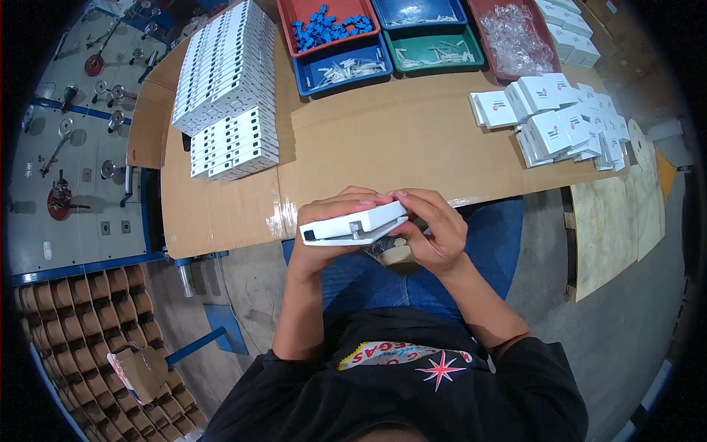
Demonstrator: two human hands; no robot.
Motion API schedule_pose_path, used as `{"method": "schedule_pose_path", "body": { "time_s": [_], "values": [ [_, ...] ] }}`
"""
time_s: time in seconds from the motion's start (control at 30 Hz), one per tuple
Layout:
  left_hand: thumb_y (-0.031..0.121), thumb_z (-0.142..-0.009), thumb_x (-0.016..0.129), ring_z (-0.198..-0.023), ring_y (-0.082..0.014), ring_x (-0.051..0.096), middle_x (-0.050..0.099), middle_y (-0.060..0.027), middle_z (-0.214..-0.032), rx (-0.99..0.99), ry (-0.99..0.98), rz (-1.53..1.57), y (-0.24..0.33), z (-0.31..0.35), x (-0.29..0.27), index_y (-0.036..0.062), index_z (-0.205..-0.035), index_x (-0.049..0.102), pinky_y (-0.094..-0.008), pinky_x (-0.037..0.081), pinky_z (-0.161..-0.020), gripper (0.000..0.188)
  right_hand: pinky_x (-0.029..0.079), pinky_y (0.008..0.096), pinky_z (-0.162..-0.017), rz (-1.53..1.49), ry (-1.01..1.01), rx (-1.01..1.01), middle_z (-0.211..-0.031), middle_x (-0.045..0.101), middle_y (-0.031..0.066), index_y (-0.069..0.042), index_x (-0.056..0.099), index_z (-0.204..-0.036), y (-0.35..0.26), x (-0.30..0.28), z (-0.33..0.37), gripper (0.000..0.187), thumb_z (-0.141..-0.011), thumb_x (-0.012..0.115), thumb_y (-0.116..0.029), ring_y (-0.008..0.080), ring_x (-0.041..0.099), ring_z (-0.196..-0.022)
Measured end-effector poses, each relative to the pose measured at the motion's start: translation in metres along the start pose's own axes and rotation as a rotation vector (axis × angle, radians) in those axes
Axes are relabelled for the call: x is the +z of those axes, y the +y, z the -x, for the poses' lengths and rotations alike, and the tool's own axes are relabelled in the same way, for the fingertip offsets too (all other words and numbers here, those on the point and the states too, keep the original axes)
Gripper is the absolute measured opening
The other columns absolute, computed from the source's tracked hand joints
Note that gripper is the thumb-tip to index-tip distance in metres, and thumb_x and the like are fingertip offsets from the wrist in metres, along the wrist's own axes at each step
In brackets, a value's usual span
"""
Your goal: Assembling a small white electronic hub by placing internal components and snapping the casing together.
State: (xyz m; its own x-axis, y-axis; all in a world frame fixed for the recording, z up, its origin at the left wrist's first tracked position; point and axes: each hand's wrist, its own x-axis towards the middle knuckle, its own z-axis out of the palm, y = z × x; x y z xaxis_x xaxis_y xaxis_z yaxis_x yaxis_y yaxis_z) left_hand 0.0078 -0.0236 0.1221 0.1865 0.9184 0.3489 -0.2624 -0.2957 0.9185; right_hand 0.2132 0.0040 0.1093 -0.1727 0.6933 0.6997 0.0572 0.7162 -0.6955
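Both hands hold a white plastic casing (355,227) just off the near edge of the table, above my lap. Its two halves gape apart toward the right, with a small grey part between them and a black square at the left end. My left hand (317,214) wraps round the casing's left side, fingers along its far edge. At the right end, my right hand (440,234) grips it between thumb and fingers. Beneath the casing, a roundish beige object (396,255) shows in part; its kind is unclear.
Stacked white casings (234,144) stand at the table's left. Along the back are a red bin (283,16) of blue parts, a blue bin (303,82) and a green bin (479,57) of white pieces, and a bin of clear parts (519,37). White boxes (549,132) pile up at right.
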Motion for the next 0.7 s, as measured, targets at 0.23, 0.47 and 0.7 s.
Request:
{"method": "schedule_pose_path", "body": {
  "time_s": [0.23,0.47,0.7],
  "values": [
    [0.001,-0.068,0.087,-0.114,-0.0351,0.068,0.074,-0.0215,-0.116,-0.092,0.035,-0.001,0.006,0.001,-0.003,-0.0024,-0.12,0.073,-0.0431,0.055,-0.098,0.055,0.061,0.0316,-0.072,-0.087,-0.074,0.129,-0.105,0.071,0.016,0.002,0.068,-0.116,0.0,0.001,0.001,0.043,-0.077,0.085,-0.004,0.0253,0.072,-0.087],
    [0.003,-0.078,0.086,-0.108,-0.0178,0.068,0.073,-0.0128,-0.117,-0.392,0.203,-0.008,0.013,0.015,-0.001,-0.0038,-0.126,0.068,-0.0332,0.055,-0.094,0.051,0.059,0.0309,-0.073,-0.144,-0.058,0.266,-0.102,0.07,0.0132,0.003,0.068,-0.114,0.002,0.007,0.005,0.037,-0.081,0.083,-0.002,0.0206,0.071,-0.085],
    [0.006,-0.092,0.077,-0.104,-0.0162,0.069,0.073,-0.0103,-0.113,-0.532,0.36,-0.107,-0.003,0.004,0.007,-0.0036,-0.123,0.064,-0.0332,0.056,-0.093,0.035,0.058,0.0269,-0.074,-0.379,-0.116,0.747,-0.1,0.065,0.0083,0.003,0.066,-0.131,0.018,0.018,0.01,0.033,-0.1,0.066,-0.01,0.0141,0.067,-0.084]
  ]
}}
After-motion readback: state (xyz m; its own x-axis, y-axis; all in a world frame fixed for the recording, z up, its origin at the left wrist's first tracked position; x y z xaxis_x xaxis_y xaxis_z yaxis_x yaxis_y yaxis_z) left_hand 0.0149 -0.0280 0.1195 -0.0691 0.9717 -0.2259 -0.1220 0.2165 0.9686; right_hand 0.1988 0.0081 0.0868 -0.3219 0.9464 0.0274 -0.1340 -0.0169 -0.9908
